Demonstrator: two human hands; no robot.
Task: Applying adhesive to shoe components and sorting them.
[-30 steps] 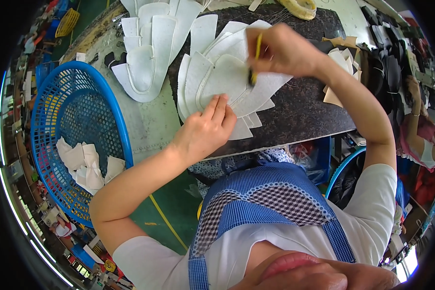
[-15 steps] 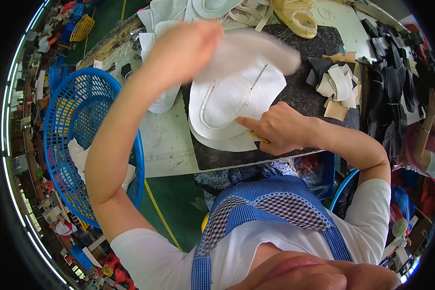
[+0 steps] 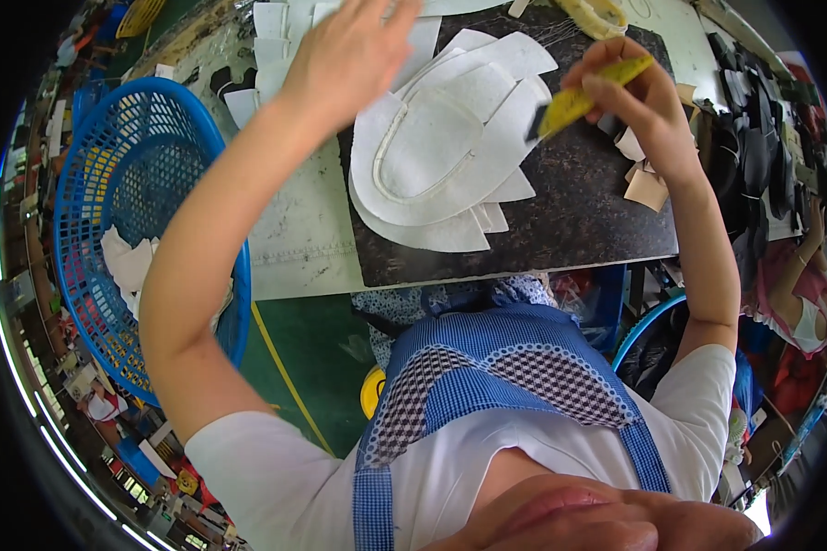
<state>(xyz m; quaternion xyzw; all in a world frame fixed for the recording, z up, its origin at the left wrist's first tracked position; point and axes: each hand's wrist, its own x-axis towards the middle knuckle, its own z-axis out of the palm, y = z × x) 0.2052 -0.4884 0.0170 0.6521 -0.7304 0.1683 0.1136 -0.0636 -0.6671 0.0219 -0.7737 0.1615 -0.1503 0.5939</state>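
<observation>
My left hand (image 3: 356,60) is raised at the top of the head view, beyond the left part of a white pile. Its fingers are stretched and partly cut off by the frame edge; I see nothing held in them. In my right hand (image 3: 636,101) is a yellow tool with a dark flat end (image 3: 590,95), tilted over the right side of the pile. The pile is of flat white sole-shaped pieces (image 3: 427,147), fanned unevenly on a dark mottled board (image 3: 579,207). A curved seam-like outline marks the top one.
A blue plastic basket (image 3: 219,151) with pale scraps stands left of the table (image 3: 294,248). Tan and white offcuts (image 3: 648,188) lie right of the board, and black strips (image 3: 753,174) hang beyond. A yellow shoe-shaped form (image 3: 597,16) sits at the back. Another person (image 3: 804,294) is at the right.
The blurred pale piece has left my left hand, which has moved up and left with fingers loosened. My right hand has lifted from the white pile to the upper right, showing the yellow tool.
</observation>
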